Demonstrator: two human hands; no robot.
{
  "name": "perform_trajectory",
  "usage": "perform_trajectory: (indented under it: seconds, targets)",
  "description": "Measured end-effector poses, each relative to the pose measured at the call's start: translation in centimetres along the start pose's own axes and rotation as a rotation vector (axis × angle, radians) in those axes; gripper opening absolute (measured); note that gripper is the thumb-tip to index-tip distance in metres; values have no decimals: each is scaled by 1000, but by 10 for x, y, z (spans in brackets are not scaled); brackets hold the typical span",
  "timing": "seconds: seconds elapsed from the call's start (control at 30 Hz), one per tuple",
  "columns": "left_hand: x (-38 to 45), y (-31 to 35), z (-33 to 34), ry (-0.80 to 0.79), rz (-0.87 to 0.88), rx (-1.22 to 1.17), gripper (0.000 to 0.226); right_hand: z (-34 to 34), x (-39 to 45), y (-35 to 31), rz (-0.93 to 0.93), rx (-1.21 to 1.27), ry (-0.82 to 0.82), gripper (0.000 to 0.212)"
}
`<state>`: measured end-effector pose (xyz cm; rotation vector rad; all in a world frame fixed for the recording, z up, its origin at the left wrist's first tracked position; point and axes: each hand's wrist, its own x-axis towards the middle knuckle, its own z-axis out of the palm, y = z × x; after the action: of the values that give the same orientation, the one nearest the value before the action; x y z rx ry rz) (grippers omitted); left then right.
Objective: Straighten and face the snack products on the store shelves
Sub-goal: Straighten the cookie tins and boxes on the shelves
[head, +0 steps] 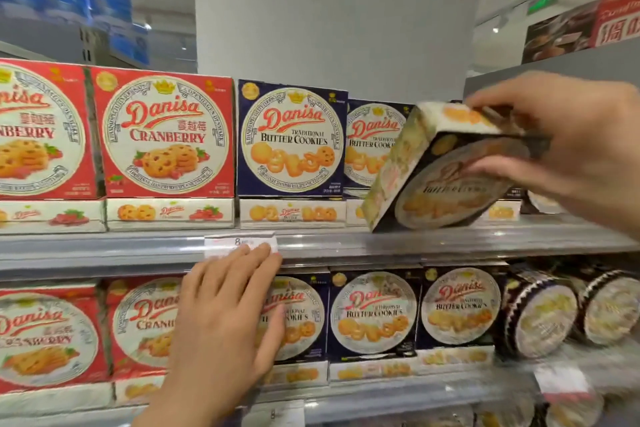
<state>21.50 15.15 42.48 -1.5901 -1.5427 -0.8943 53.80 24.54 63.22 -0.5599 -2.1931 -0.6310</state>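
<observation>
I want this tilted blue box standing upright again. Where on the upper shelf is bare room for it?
The right hand grips the tilted blue butter cookie box. Bare room lies on the grey metal upper shelf, right of the second upright blue box, partly hidden by the tilted box. Leftward, the red cranberry boxes and first blue box stand packed together.

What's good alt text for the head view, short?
A right hand grips a tilted navy butter cookie box at the upper shelf, beside upright navy and red cranberry boxes. The left hand rests open by the price tag.
</observation>
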Motion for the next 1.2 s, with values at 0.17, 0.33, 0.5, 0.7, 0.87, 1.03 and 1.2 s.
perform_trajectory:
  seconds: [0.17, 0.33, 0.5, 0.7, 0.87, 1.03, 1.2]
  targets:
    - [0, 8, 18, 23, -44, 113, 59, -3, 27, 15, -10, 18, 13, 64]
    - [2, 13, 15, 26, -51, 152, 60, 11, 43, 13, -74, -55, -2, 67]
    - [1, 15, 16, 12, -67, 162, 61, 25, 53, 18, -85, 8, -43, 65]
    - [1, 17, 20, 37, -80, 163, 61, 33, 65, 19, -60, 32, -61, 70]
    - [1, 16, 23, 43, -86, 178, 62, 42, 73, 24, 7, 31, -53, 61]
    - [2, 17, 25, 43, -94, 194, 61, 61, 75, 27, -19, -138, -40, 71]
    - [1, 16, 25, 43, -97, 194, 61, 76, 70, 24, -3, -290, -128, 107]
